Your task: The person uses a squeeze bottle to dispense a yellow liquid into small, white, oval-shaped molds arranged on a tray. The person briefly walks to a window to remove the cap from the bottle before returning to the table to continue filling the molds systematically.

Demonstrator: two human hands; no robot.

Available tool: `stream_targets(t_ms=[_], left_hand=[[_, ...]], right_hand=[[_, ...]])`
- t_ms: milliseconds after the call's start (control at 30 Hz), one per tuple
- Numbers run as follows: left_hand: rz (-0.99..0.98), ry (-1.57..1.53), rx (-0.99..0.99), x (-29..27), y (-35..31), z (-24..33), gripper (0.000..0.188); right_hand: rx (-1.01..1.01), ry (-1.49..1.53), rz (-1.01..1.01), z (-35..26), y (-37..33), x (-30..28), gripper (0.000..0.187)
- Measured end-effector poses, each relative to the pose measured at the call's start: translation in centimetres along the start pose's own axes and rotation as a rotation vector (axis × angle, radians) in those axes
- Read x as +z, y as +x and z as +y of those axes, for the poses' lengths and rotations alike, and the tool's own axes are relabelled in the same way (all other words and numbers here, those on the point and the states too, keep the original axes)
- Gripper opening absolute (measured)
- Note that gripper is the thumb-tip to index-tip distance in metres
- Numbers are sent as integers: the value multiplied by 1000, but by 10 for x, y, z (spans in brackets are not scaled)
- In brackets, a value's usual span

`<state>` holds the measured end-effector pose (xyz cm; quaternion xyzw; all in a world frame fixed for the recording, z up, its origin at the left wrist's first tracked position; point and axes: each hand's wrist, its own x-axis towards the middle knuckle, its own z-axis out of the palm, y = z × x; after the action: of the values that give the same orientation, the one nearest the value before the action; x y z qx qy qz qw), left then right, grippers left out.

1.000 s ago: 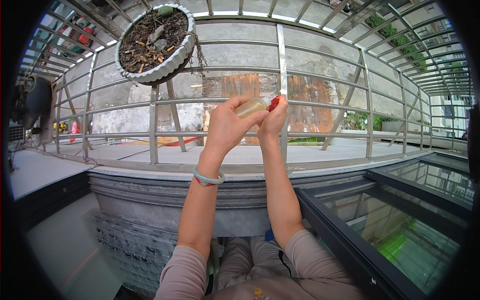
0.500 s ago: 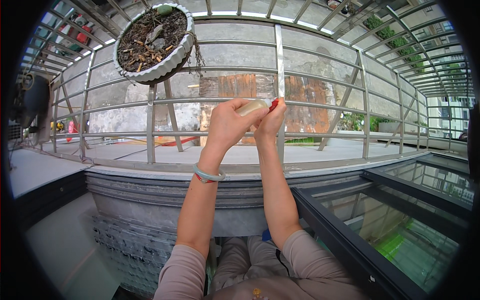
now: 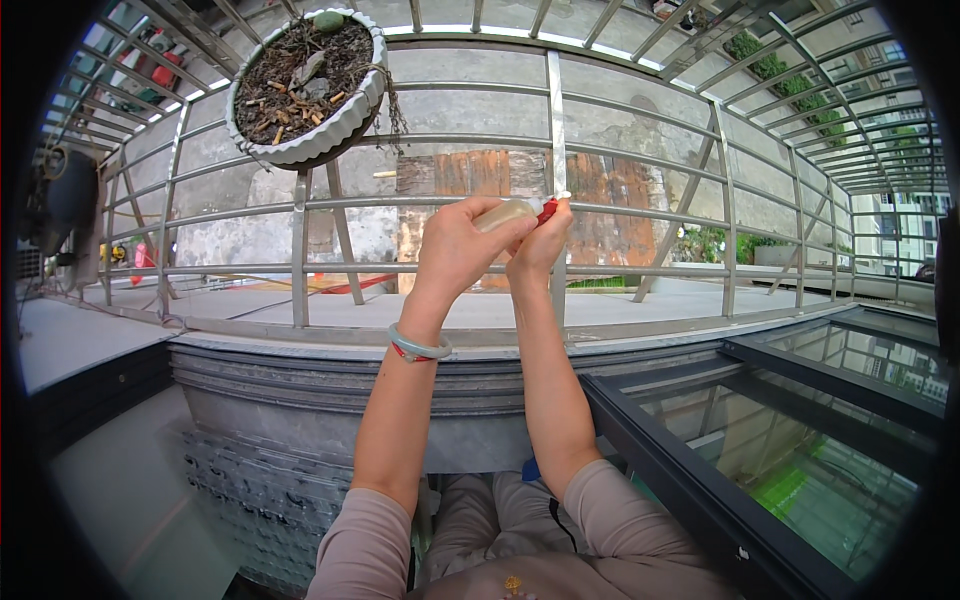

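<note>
Both my arms reach out over the metal railing [image 3: 430, 203]. My left hand [image 3: 452, 248] is closed round a small, pale translucent bottle [image 3: 507, 214] with cloudy yellowish contents, tilted up to the right. At the bottle's upper end, the fingers of my right hand [image 3: 538, 250] are closed on a small red piece [image 3: 547, 210]. Whether this red piece is the bottle's cap or a separate thing I cannot tell. A little white tip [image 3: 565, 196] shows just beyond my right fingertips. My fingers hide part of the bottle and the red piece.
An oval white planter [image 3: 330, 137] with soil, dry stems and butts sits on the railing at the far left. Below my forearms runs a dark window track [image 3: 480, 388]. A dark-framed glass pane [image 3: 780, 480] stands at the right. Far below lie rusty sheets [image 3: 610, 210].
The white tip now shows beyond my right fingertips. My hands have barely shifted, and the bottle stays in my left hand.
</note>
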<state>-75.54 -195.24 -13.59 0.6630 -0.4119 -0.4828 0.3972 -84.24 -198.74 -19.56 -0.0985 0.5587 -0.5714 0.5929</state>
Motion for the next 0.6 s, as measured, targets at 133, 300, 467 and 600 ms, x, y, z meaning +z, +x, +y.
stream_targets(t_ms=[133, 300, 467, 600], left_hand=[[63, 174, 131, 0, -3, 4, 40], [103, 221, 192, 1, -3, 5, 46], [141, 214, 255, 3, -1, 2, 42], [138, 224, 254, 4, 0, 2, 42]], right_hand=[[3, -8, -21, 1, -1, -2, 41], [-38, -6, -49, 8, 3, -6, 41], [-48, 25, -29, 4, 2, -1, 40], [-54, 44, -18, 10, 7, -6, 39]])
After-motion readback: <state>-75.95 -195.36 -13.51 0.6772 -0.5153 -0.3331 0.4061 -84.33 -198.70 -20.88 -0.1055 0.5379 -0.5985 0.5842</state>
